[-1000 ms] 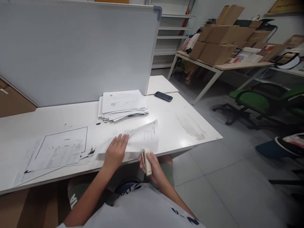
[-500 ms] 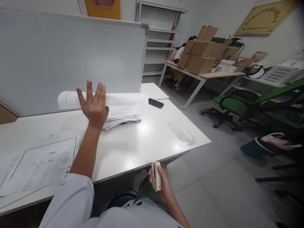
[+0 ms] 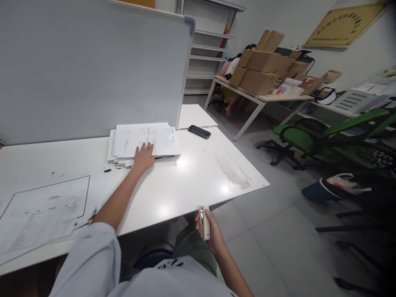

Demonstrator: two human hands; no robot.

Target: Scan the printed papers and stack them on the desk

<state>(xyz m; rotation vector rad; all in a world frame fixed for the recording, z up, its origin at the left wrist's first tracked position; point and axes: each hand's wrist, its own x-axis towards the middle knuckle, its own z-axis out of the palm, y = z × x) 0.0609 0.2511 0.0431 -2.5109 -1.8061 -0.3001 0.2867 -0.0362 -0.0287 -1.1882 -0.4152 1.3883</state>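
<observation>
My left hand [image 3: 143,156] lies flat with its fingers stretched out on the front edge of a stack of printed papers [image 3: 144,139] at the back of the white desk [image 3: 192,177]. Below the desk's near edge, my right hand [image 3: 210,231] is closed round a small cream stapler [image 3: 203,222], held upright over my lap. A loose sheet with a printed frame [image 3: 46,212] lies on the left of the desk.
A grey partition board [image 3: 93,70] stands behind the desk. A dark phone [image 3: 199,131] lies right of the stack. Green office chairs [image 3: 324,138] and a table with cardboard boxes [image 3: 262,66] stand to the right; a person sits behind that table.
My left hand lifted a sheet from the desk's front, carried it up and back, and now rests on the stack with the sheet laid on top. The stapler hand barely moved.
</observation>
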